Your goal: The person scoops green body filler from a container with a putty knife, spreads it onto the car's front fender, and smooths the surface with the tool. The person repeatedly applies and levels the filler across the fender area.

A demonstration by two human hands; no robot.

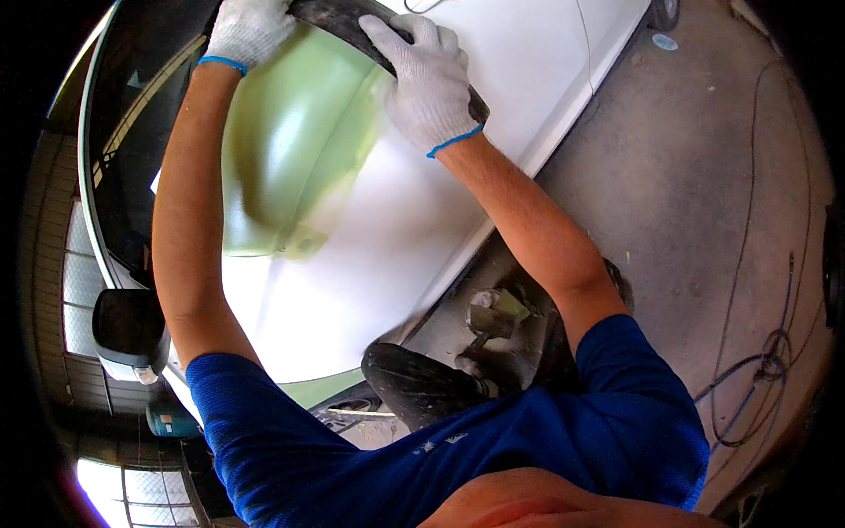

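A long black sanding board (343,19) lies against the white car's side panel (352,290), over the upper edge of a pale green patch (273,132). My right hand (431,84), in a white knit glove with a blue cuff, is closed around the board, the thumb along its near face. At the board's left end, my left hand (251,33), gloved the same way, is closed on it. The top of the picture cuts off part of that hand. The green patch fades into white paint at its lower right.
Left of my left arm are the car's dark window (132,176) and its black side mirror (130,330). A container smeared with green (495,312) stands low by my legs. Coiled hoses (764,374) lie on the concrete floor (660,176) to the right.
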